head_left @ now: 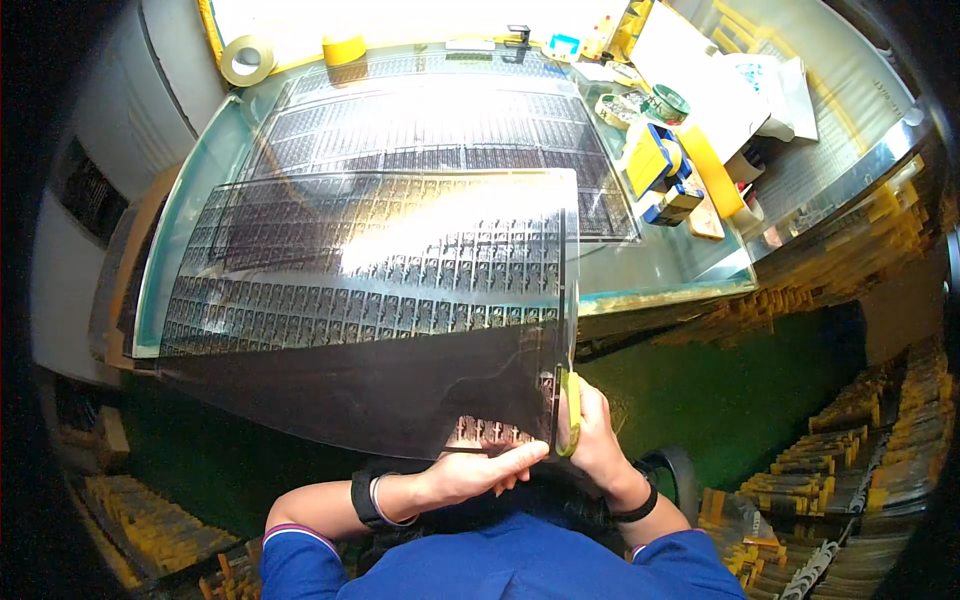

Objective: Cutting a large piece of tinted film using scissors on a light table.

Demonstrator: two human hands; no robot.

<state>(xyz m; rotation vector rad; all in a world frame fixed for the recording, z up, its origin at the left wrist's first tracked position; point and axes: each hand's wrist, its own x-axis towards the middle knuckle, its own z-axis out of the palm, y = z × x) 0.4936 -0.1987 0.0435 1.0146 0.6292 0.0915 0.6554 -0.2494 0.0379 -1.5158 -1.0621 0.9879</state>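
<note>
A large, dark, see-through film sheet (370,300) printed with rows of small repeated patterns slants from the table toward me. My left hand (470,477) pinches its near right corner, thumb on top and the other fingers underneath. At the sheet's right edge, my right hand (598,440) is closed around scissors with yellow-green handles (571,418). The blades point away from me along that edge and are hard to make out. Beside the dark border runs a narrow transparent margin (571,250).
Another printed film (470,125) lies on the glass-topped table (665,265). A blue-and-yellow tape dispenser (652,165) and a green tape roll (668,103) stand at the right. Farther left are a wide tape roll (247,61) and a yellow roll (344,48).
</note>
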